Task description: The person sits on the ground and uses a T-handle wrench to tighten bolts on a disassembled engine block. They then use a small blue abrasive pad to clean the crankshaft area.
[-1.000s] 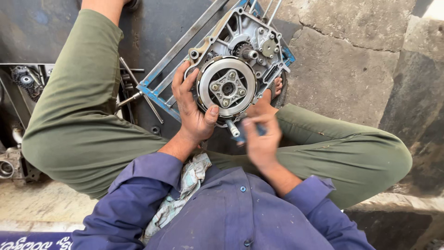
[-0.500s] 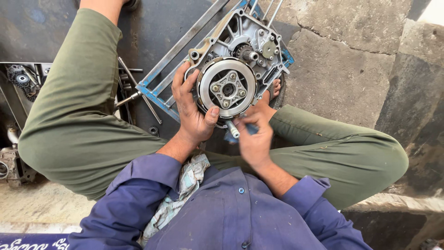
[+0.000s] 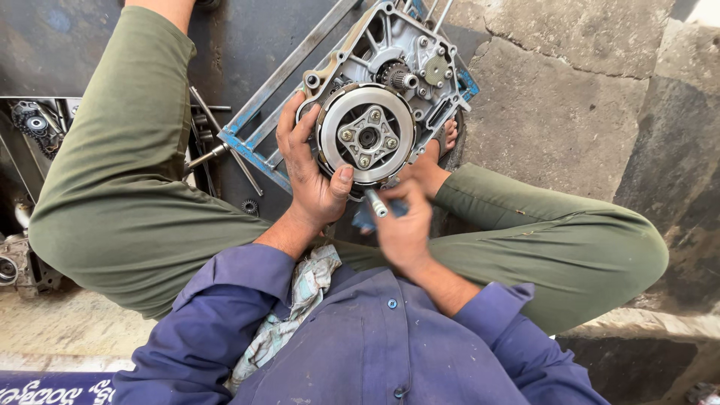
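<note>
1. Grey metal engine case (image 3: 405, 67) lies tilted on a blue-edged steel frame (image 3: 259, 112) between the sitter's folded legs, its round clutch assembly (image 3: 366, 135) facing up within easy reach.
2. Left hand (image 3: 311, 169) is spread and wrapped on the clutch rim, thumb pressed to its lower edge, likely steadying it.
3. Right hand (image 3: 401, 225), blurred, is closed around a small metal-tipped tool (image 3: 377, 203) just below the clutch.
4. Loose rods (image 3: 217, 131) and a chain part (image 3: 34, 124) lie left; the olive-trousered knees hem in both sides.

A round silver clutch assembly (image 3: 367, 136), with four bolts around a dark centre hole, sits face-up on a grey engine case (image 3: 420, 56) in the upper middle of the frame. Just below it, a slim metal tool (image 3: 376, 202) points up toward its lower rim.
</note>
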Available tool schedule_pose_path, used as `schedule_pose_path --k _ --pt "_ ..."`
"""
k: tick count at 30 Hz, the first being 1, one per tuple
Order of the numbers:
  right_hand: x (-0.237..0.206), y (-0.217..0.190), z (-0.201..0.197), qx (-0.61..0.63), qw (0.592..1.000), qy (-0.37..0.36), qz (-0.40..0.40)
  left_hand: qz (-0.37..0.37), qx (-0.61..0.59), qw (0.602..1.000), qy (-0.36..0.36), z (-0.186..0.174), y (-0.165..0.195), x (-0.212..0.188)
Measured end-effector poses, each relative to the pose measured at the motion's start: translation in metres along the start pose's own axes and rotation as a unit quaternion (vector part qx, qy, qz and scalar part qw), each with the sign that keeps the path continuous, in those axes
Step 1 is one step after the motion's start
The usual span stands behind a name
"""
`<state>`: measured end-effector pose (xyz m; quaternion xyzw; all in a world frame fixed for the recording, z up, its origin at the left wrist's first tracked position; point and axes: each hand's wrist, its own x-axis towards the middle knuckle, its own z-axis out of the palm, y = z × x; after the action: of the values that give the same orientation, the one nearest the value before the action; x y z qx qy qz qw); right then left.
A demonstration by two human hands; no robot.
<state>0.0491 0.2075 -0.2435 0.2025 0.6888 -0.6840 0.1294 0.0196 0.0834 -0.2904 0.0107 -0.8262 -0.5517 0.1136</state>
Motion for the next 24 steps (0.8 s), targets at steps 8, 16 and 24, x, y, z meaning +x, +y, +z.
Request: schedule_pose_path --k 8,16,24 --pt "-0.01 0.009 -0.014 -0.139 0.983 -0.122 -0.011 -0.007 -0.007 1.0 -0.015 0.001 0.001 0.0" --pt "-0.019 0.013 -0.049 -0.423 0.862 -0.148 -0.237 -0.01 -0.001 1.0 -0.011 0.004 -0.008 -0.001" --pt "-0.02 0.022 -0.052 -0.524 0.812 -0.132 -0.223 -0.011 0.011 1.0 -0.023 0.006 -0.007 -0.006"
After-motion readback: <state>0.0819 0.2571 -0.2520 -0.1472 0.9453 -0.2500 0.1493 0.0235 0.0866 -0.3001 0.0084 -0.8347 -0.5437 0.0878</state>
